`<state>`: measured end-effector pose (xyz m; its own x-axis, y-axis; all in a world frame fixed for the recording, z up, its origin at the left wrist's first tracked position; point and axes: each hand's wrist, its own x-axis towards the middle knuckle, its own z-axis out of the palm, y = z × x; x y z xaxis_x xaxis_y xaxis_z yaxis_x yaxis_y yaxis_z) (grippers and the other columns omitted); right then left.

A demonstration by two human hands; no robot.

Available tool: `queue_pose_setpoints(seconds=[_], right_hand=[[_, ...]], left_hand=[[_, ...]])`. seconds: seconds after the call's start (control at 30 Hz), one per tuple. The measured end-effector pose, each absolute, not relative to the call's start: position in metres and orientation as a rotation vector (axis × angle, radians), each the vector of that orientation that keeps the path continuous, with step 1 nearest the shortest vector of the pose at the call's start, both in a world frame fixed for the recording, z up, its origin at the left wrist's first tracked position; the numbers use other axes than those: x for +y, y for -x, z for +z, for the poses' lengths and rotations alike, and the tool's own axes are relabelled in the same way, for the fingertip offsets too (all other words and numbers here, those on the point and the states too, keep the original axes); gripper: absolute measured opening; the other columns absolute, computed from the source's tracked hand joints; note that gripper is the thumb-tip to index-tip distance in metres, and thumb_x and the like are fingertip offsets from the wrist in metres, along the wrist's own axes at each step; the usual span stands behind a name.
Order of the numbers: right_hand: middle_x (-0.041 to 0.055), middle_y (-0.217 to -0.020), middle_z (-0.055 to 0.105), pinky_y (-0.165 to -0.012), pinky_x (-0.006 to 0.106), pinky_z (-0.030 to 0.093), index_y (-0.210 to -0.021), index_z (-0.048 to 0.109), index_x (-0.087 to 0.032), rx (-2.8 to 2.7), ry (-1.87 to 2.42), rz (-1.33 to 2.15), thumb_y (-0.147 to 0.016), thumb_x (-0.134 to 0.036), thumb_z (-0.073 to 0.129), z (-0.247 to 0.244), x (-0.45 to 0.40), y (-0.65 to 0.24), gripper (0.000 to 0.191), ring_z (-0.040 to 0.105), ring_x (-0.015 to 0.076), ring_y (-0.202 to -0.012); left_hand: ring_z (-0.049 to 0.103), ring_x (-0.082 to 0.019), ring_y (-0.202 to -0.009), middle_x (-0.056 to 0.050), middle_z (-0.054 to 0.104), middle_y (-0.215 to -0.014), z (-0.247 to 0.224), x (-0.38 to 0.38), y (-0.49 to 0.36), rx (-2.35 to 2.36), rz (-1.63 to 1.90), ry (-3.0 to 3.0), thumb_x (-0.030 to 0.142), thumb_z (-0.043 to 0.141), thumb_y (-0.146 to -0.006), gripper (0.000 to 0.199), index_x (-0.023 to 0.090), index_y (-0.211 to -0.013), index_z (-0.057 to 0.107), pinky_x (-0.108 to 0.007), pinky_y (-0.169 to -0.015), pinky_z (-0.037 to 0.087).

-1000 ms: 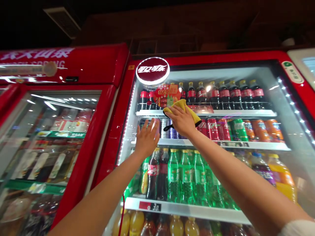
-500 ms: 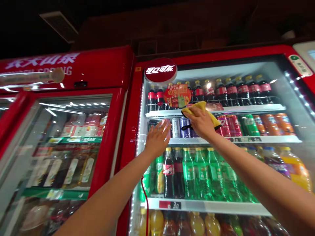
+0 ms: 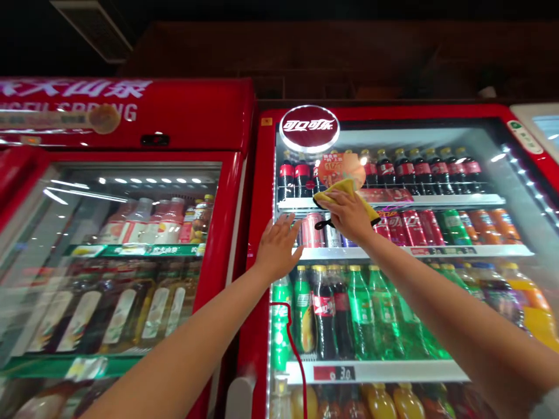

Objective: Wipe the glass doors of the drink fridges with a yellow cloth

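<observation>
One yellow, black-edged fabric cloth [image 3: 347,187] lay under the right hand [image 3: 350,216], poking out above and to its right, at a red-framed, glass-doored drinks cooler [image 3: 261,186]. Couldn't tell if that hand pinched it. Left hand [image 3: 278,247], fingers spread, was lower left, below a round red-and-white sign [image 3: 309,137].
</observation>
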<state>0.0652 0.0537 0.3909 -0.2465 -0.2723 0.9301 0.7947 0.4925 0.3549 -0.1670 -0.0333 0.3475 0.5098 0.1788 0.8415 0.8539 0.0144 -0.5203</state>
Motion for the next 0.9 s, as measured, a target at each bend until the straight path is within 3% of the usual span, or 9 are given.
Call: queue_pose_setpoints(seconds=[0.1, 0.23, 0.5, 0.7, 0.9], right_hand=[[0.0116, -0.143, 0.064, -0.117, 0.059, 0.035, -0.138, 0.067, -0.026, -1.319, 0.616, -0.957, -0.095, -0.014, 0.046, 0.405, 0.052, -0.05, 0.049, 0.053, 0.0332, -0.134], [0.0136, -0.149, 0.06, -0.117, 0.067, 0.03, -0.143, 0.063, -0.024, -1.243, 0.688, -0.881, -0.097, -0.016, 0.044, 0.418, 0.04, -0.002, 0.051, 0.048, 0.038, -0.139], [0.0029, -0.151, 0.06, -0.125, 0.057, 0.024, -0.14, 0.064, -0.032, -1.509, 0.591, -1.028, -0.1, -0.015, 0.043, 0.407, 0.029, 0.02, 0.049, 0.047, 0.028, -0.144], [0.0061, -0.159, 0.052, -0.126, 0.065, 0.02, -0.149, 0.057, -0.029, -1.443, 0.701, -0.89, -0.103, -0.016, 0.04, 0.444, 0.007, 0.064, 0.051, 0.042, 0.0312, -0.149], [0.002, -0.16, 0.051, -0.127, 0.062, 0.023, -0.15, 0.056, -0.032, -1.694, 0.489, -1.068, -0.102, -0.014, 0.041, 0.414, 0.003, 0.076, 0.053, 0.041, 0.0284, -0.152]], left_hand=[[0.036, -0.031, -0.155, -0.013, 0.041, -0.167, 0.348, -0.04, 0.186, -0.944, -0.678, 1.482, 0.036, 0.052, -0.1, 0.057, 0.018, -0.154, 0.047, -0.055, -0.128, 0.028], [0.035, -0.031, -0.156, -0.013, 0.039, -0.167, 0.347, -0.048, 0.204, -0.969, -0.667, 1.476, 0.037, 0.05, -0.101, 0.057, 0.015, -0.154, 0.046, -0.052, -0.128, 0.03], [0.034, -0.03, -0.156, -0.013, 0.037, -0.168, 0.337, -0.054, 0.229, -0.966, -0.675, 1.493, 0.036, 0.05, -0.101, 0.06, 0.016, -0.157, 0.043, -0.051, -0.129, 0.029], [0.035, -0.029, -0.156, -0.014, 0.039, -0.168, 0.333, -0.056, 0.236, -0.959, -0.638, 1.506, 0.039, 0.048, -0.102, 0.062, 0.014, -0.158, 0.041, -0.052, -0.129, 0.029], [0.038, -0.032, -0.154, -0.016, 0.047, -0.162, 0.319, -0.066, 0.248, -0.959, -0.614, 1.486, 0.039, 0.046, -0.103, 0.058, 0.011, -0.153, 0.047, -0.052, -0.129, 0.029]])
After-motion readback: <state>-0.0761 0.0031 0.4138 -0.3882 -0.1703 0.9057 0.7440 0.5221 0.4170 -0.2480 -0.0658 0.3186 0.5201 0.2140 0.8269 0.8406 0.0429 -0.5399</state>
